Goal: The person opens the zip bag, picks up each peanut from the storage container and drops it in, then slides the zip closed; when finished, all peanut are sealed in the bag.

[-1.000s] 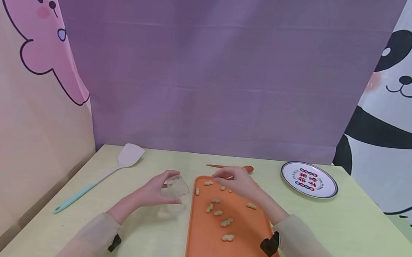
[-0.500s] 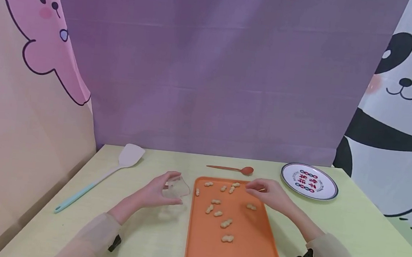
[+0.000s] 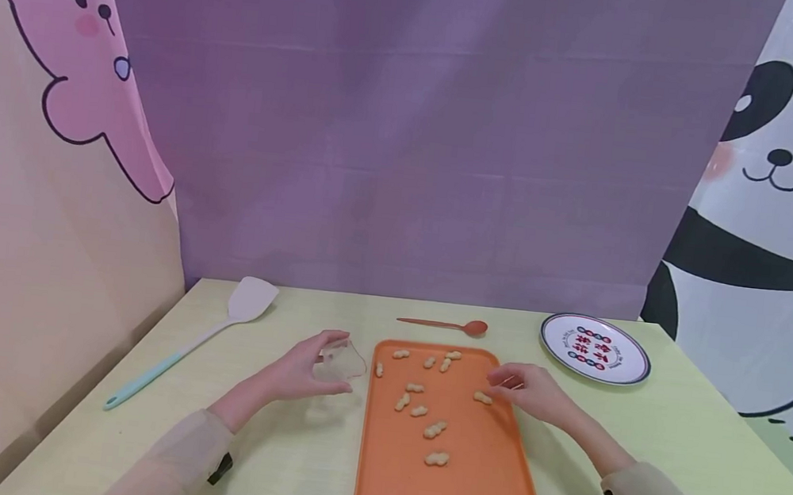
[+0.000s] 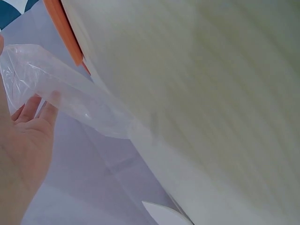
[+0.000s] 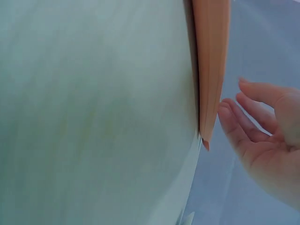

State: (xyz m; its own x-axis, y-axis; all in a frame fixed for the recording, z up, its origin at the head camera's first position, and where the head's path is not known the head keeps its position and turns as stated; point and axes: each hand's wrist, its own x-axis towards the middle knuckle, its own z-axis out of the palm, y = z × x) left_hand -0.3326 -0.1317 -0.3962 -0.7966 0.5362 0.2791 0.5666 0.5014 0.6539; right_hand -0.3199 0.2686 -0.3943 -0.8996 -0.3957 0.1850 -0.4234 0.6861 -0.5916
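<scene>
To the left of the orange tray, my left hand holds a clear plastic bag between thumb and fingers, its mouth spread toward the tray. In the left wrist view the see-through bag extends out from the fingers. My right hand hovers at the tray's right rim, fingertips right by a peanut. Nothing shows between its loosely bent fingers and thumb in the right wrist view. Several more unshelled peanuts, such as one near the middle, lie scattered across the tray.
Beyond the tray's far edge lies a red spoon. A white-patterned plate sits at the back right. A white spatula with a light blue handle lies on the left of the table.
My right hand has moved right from the tray's far left part, then down toward the peanut by the right rim. The left hand and bag have stayed nearly still.
</scene>
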